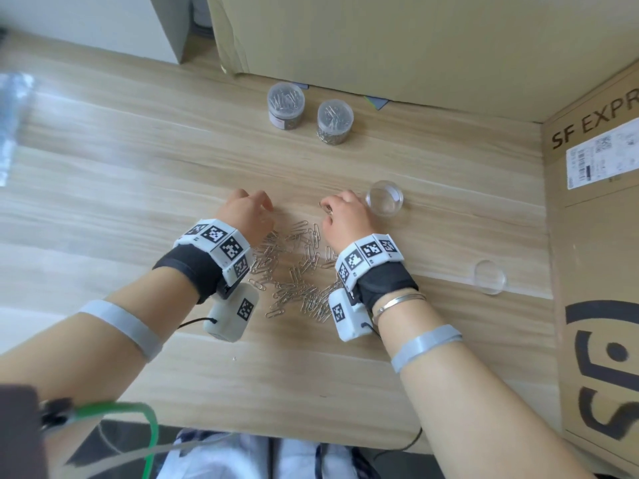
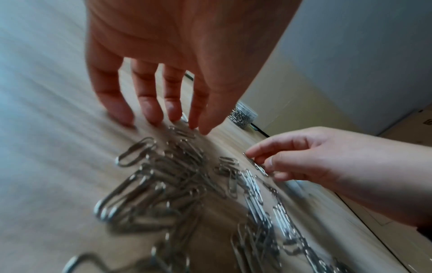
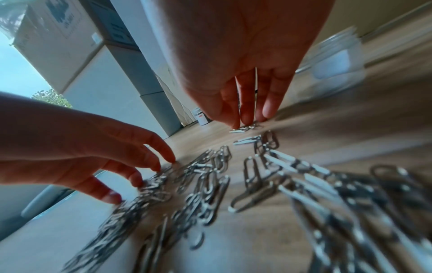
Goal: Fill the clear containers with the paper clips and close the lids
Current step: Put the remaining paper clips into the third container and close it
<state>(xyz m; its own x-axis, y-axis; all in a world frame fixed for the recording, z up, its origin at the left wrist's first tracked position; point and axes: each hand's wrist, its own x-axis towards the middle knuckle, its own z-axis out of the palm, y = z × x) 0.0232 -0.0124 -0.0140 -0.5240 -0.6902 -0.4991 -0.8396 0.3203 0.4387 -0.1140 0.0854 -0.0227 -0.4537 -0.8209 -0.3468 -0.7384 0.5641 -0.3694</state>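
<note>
A loose pile of silver paper clips (image 1: 294, 267) lies on the wooden table (image 1: 103, 167) between my hands. My left hand (image 1: 254, 205) reaches down at the pile's far left edge; its straight fingers (image 2: 149, 112) touch the table and clips and hold nothing. My right hand (image 1: 333, 207) pinches a paper clip (image 2: 256, 165) at the pile's far right edge, fingertips (image 3: 246, 118) together. An open, empty clear container (image 1: 384, 198) stands just right of that hand. Its clear lid (image 1: 490, 276) lies further right. Two closed containers full of clips (image 1: 286, 105) (image 1: 334, 121) stand at the back.
A large cardboard box (image 1: 380, 39) walls off the back of the table. A printed cardboard box (image 1: 594, 236) blocks the right side. A crumpled clear plastic bag (image 1: 14, 122) lies at the far left. The table's near edge runs close to my body.
</note>
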